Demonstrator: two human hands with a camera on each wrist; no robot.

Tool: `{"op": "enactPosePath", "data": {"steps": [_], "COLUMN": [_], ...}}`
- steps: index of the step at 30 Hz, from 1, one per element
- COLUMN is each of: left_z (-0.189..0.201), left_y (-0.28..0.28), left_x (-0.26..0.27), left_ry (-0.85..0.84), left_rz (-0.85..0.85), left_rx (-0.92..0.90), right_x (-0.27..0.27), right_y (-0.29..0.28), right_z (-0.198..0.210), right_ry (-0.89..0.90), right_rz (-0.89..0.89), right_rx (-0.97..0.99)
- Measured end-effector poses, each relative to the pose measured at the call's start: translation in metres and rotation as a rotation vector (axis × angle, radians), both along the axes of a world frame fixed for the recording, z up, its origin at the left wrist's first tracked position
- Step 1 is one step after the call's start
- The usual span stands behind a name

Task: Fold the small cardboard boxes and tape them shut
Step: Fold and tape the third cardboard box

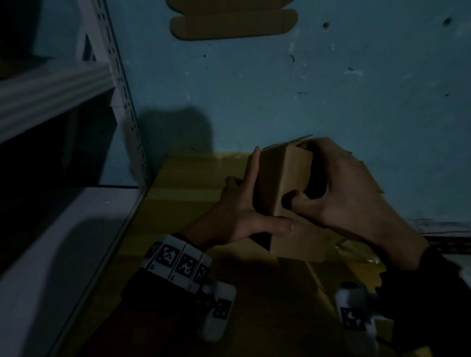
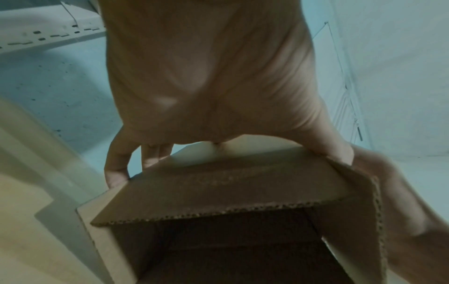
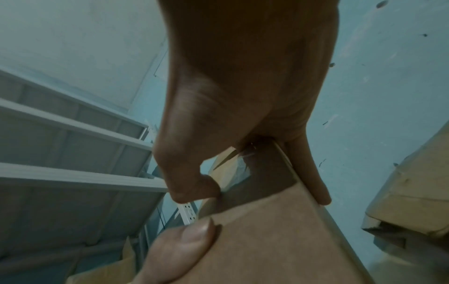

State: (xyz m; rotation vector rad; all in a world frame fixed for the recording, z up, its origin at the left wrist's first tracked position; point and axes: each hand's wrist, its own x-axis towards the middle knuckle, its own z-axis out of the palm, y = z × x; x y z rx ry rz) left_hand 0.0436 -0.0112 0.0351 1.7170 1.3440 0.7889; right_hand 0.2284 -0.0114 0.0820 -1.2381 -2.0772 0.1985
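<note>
Left grip [image 1: 238, 208], right grip [image 1: 346, 199] both clasp small cardboard box [image 1: 280, 180]; hold it square, crease flap [image 2: 218, 192] by your left grip.

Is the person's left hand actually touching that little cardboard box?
Touching. In the head view the left hand lays its thumb across the front of the small cardboard box and a forefinger along its left side, with no gap.

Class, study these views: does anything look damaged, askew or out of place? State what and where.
One thing: the larger cardboard box at the right wrist view's right edge has a crushed, split lower corner. The small box held by the left hand and right hand looks sound, one end open.
</note>
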Motion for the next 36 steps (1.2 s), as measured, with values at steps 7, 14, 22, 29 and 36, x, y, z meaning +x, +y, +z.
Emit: {"op": "enactPosePath", "data": {"steps": [7, 14, 22, 29, 36], "left_z": [-0.003, -0.002, -0.001, -0.004, -0.006], "left_y": [0.001, 0.0, -0.002, 0.0, 0.005], "left_x": [0.002, 0.005, 0.011, 0.012, 0.0], "left_ry": [-0.03, -0.003, 0.034, 0.009, -0.002], "left_rz": [0.026, 0.048, 0.088, 0.09, 0.045], "left_rx": [0.012, 0.017, 0.035, 0.054, 0.062], "right_x": [-0.001, -0.011, -0.013, -0.012, -0.007], "right_y": [0.0, 0.002, 0.005, 0.006, 0.005], "right_z": [-0.003, -0.008, -0.009, -0.007, -0.008], "right_ry": [0.055, 0.165, 0.263, 0.29, 0.286], "right_rz": [-0.006, -0.068, -0.064, -0.06, 0.045], "right_rx": [-0.038, -0.059, -0.115, -0.144, -0.139]}}
